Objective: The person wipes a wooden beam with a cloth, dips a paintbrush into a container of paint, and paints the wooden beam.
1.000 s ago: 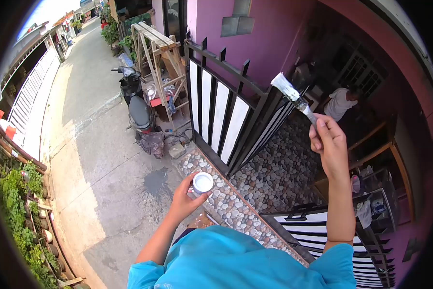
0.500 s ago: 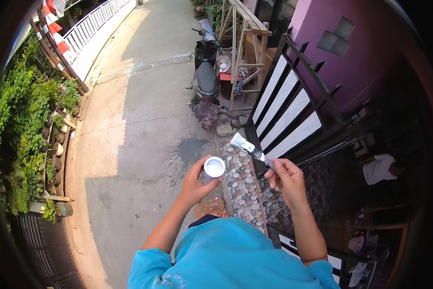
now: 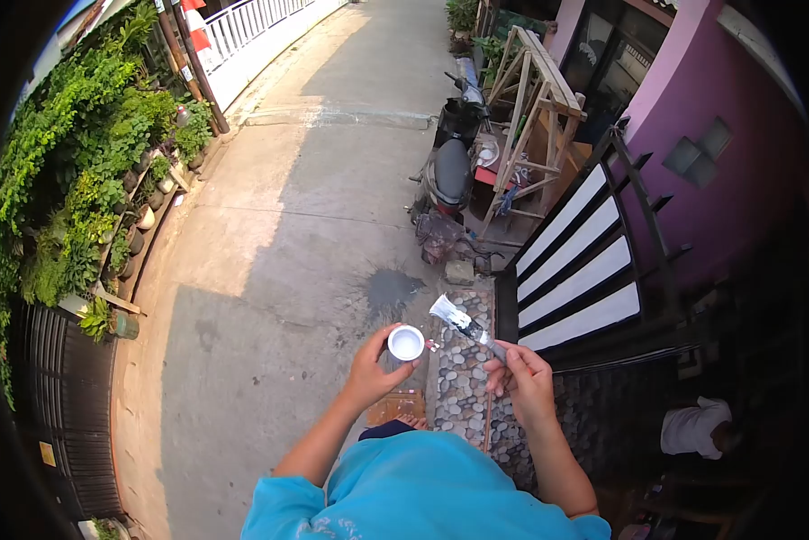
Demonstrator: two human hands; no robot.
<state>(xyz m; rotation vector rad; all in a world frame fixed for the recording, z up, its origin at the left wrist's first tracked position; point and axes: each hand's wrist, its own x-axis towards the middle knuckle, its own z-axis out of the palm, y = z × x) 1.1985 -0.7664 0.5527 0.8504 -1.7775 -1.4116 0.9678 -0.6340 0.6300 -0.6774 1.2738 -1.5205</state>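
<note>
My left hand point(image 3: 374, 371) is wrapped round a small white cup point(image 3: 406, 344), which has white paint inside. Just to its right, my right hand point(image 3: 523, 378) pinches the handle of a paintbrush point(image 3: 463, 322). White paint coats the bristles, which point up and left toward the cup without touching it. Beyond the brush stands a black metal gate point(image 3: 577, 261) with white panels.
A parked scooter point(image 3: 452, 171) and a wooden trestle frame point(image 3: 548, 117) stand ahead on the right. Pebbled paving point(image 3: 461, 387) borders the concrete lane point(image 3: 242, 360). Potted plants point(image 3: 107, 198) line the left. A person in a white shirt point(image 3: 692, 427) is at the right.
The view has swung right to left toward the lane. My right hand has lowered the brush from high beside the gate to near the cup. My left hand still holds the cup.
</note>
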